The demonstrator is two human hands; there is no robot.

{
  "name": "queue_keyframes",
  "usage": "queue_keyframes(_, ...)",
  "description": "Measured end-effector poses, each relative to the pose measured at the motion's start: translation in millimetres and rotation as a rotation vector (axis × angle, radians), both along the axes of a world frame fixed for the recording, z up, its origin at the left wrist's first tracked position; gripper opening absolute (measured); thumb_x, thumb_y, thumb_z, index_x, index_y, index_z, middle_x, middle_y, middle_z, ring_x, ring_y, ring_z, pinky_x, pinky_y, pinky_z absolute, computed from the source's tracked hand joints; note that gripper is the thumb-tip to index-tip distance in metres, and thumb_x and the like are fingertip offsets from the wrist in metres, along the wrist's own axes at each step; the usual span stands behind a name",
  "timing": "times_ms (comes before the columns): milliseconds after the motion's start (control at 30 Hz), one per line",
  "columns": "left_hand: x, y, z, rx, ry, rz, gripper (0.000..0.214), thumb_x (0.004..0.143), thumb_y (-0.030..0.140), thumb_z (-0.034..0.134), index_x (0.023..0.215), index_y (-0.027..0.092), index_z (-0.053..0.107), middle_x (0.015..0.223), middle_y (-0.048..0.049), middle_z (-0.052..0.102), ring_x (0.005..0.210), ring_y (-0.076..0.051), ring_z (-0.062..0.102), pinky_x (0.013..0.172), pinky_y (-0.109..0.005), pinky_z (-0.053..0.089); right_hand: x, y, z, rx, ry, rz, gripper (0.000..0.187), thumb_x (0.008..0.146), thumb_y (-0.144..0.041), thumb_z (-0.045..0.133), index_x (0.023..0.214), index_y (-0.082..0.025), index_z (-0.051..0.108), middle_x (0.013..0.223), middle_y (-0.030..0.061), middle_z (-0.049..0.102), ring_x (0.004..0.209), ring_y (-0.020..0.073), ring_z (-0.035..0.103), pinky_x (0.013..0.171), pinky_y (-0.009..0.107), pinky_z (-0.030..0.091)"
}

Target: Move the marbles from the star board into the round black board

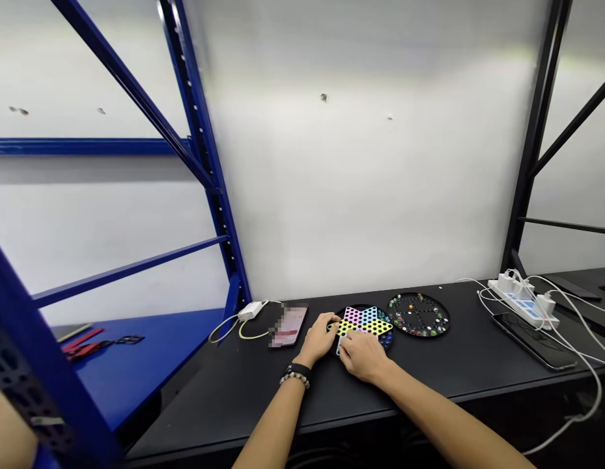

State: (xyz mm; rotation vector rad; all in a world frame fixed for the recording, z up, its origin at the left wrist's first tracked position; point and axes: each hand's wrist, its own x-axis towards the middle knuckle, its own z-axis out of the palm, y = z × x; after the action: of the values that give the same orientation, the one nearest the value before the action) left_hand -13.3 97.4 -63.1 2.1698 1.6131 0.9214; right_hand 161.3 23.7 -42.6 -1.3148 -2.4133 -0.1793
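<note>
A star-shaped Chinese checkers board (359, 319) in pink, blue and yellow, full of dark holes, lies over a round black tray (391, 340). Some marbles show in the tray beyond the star's edge. My left hand (320, 337) is at the board's left side, its fingers bent around the yellow point. My right hand (365, 355) covers the near part of the board, fingers curled and bunched together; whatever they may hold is hidden. Just to the right, a second round black tray (419, 332) holds several small coloured marbles along its rim and inside.
A phone (293, 326) with a lit screen lies left of my hands, near a white charger (250, 311) and cable. At right are a power strip (524, 305), loose white cables and a dark phone (534, 340). Blue rack posts (211, 163) rise at left.
</note>
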Motion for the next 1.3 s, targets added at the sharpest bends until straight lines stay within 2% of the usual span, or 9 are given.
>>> queue_keyframes(200,-1,2,-2.4,0.010,0.004,-0.004,0.028,0.087,0.030,0.044,0.105,0.027,0.065,0.126,-0.0028,0.063,0.116,-0.021,0.060,0.105,-0.037,0.044,0,-5,-3.3,0.106,-0.045,0.059,0.023,0.098,-0.030,0.044,0.095,-0.017,0.063,0.098,0.0089,0.065,0.089,0.0202,0.059,0.073,0.030,0.045)
queue_keyframes(433,-1,3,-4.3,0.027,-0.004,0.005,0.029,0.087,0.029,0.043,0.105,0.026,0.065,0.125,-0.0031,0.063,0.116,-0.021,0.060,0.106,-0.037,0.043,1,-7,-4.3,0.158,-0.051,0.107,0.019,0.097,-0.030,0.047,0.095,-0.017,0.061,0.099,0.0081,0.063,0.090,0.0210,0.058,0.076,0.033,0.045)
queue_keyframes(533,0,3,-3.9,0.022,-0.008,0.003,0.028,0.087,0.029,0.044,0.105,0.026,0.065,0.125,-0.0030,0.063,0.117,-0.020,0.059,0.105,-0.037,0.043,2,-6,-6.2,0.154,-0.071,0.145,0.018,0.096,-0.029,0.049,0.097,-0.017,0.061,0.100,0.0083,0.062,0.090,0.0208,0.057,0.078,0.034,0.044)
queue_keyframes(700,1,0,-1.4,0.015,-0.014,0.002,0.028,0.086,0.030,0.045,0.105,0.026,0.065,0.123,-0.0032,0.064,0.117,-0.020,0.059,0.105,-0.036,0.044,3,-6,-7.3,0.121,-0.046,0.129,0.017,0.096,-0.030,0.050,0.098,-0.017,0.061,0.104,0.0093,0.061,0.096,0.0224,0.056,0.083,0.036,0.043)
queue_keyframes(867,3,-3,2.7,-0.004,-0.004,0.014,0.027,0.086,0.031,0.047,0.105,0.026,0.065,0.125,-0.0035,0.063,0.117,-0.021,0.059,0.105,-0.037,0.043,6,-5,-1.6,0.068,0.061,0.135,0.015,0.093,-0.032,0.053,0.096,-0.019,0.060,0.103,0.0075,0.061,0.095,0.0213,0.055,0.083,0.034,0.041)
queue_keyframes(967,2,-3,3.8,-0.018,0.004,0.009,0.027,0.087,0.033,0.047,0.106,0.026,0.065,0.126,-0.0038,0.063,0.120,-0.022,0.057,0.107,-0.038,0.042,24,4,7.1,0.076,0.199,0.015,0.014,0.094,-0.030,0.051,0.095,-0.019,0.060,0.101,0.0064,0.061,0.092,0.0192,0.056,0.081,0.031,0.039)
queue_keyframes(1067,2,-3,4.8,-0.021,0.008,0.011,0.026,0.087,0.034,0.048,0.105,0.027,0.065,0.128,-0.0032,0.062,0.118,-0.022,0.058,0.107,-0.038,0.042,61,17,15.0,0.072,0.247,-0.182,0.018,0.097,-0.026,0.044,0.091,-0.019,0.060,0.097,0.0056,0.061,0.091,0.0184,0.057,0.078,0.029,0.038)
queue_keyframes(1167,3,-4,6.8,-0.027,0.014,0.019,0.026,0.087,0.033,0.047,0.105,0.027,0.065,0.128,-0.0027,0.062,0.117,-0.022,0.059,0.104,-0.038,0.044,102,23,15.0,0.046,0.173,-0.336,0.022,0.097,-0.030,0.045,0.086,-0.019,0.060,0.093,0.0057,0.061,0.089,0.0190,0.058,0.077,0.029,0.037)
queue_keyframes(1300,4,-6,8.9,-0.022,0.017,0.029,0.026,0.087,0.033,0.047,0.105,0.027,0.065,0.127,-0.0029,0.063,0.117,-0.023,0.059,0.102,-0.038,0.044,135,19,4.1,-0.001,0.033,-0.390,0.026,0.098,-0.035,0.044,0.088,-0.018,0.062,0.095,0.0086,0.064,0.088,0.0200,0.061,0.072,0.028,0.037)
